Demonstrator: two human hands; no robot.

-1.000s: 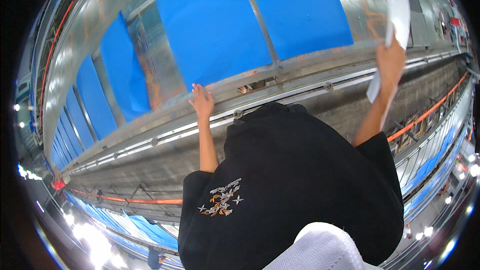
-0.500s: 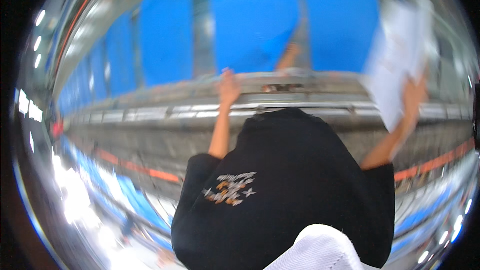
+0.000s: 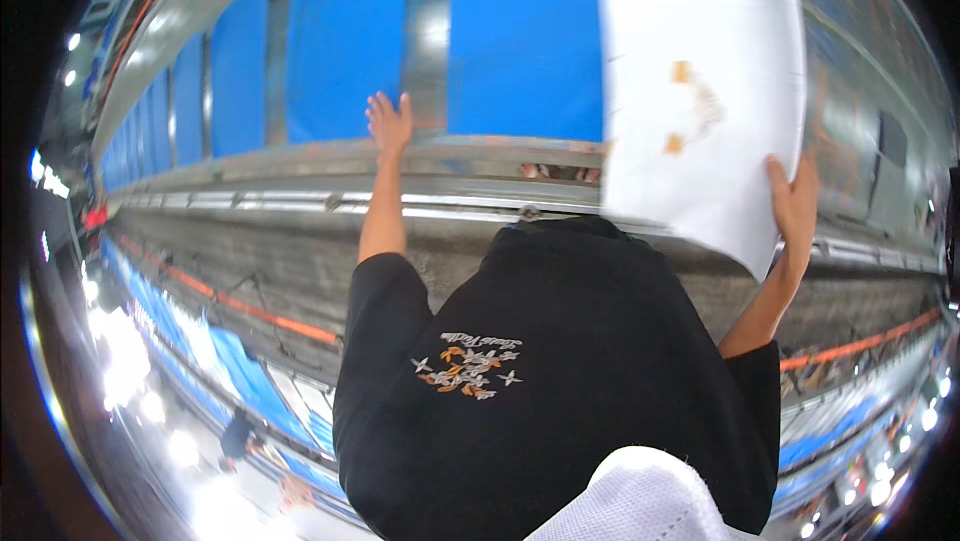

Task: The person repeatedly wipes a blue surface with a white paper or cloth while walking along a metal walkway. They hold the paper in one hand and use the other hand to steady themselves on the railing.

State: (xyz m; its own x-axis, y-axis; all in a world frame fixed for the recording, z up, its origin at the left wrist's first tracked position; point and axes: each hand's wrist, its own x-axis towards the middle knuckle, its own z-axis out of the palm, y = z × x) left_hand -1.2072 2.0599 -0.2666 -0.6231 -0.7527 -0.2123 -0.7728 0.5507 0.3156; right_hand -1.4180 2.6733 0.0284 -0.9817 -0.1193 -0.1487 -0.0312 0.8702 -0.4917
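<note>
White, 1 sheet (image 3: 700, 101) in right hand (image 3: 795, 206), left hand (image 3: 390, 124) open

Bright overall, strong glare from blown-out lights lower left. Heavy fisheye bending toward the dark rim. Slight motion blur, edges soft.

Left hand (image 3: 390, 124) stretched forward, fingers spread, palm open; right hand (image 3: 794, 206) raised, fingers clamped shut.

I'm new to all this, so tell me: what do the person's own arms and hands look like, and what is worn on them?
Both arms are bare below short black T-shirt sleeves. The left hand and right hand wear no gloves; no watch or rings are visible.
</note>
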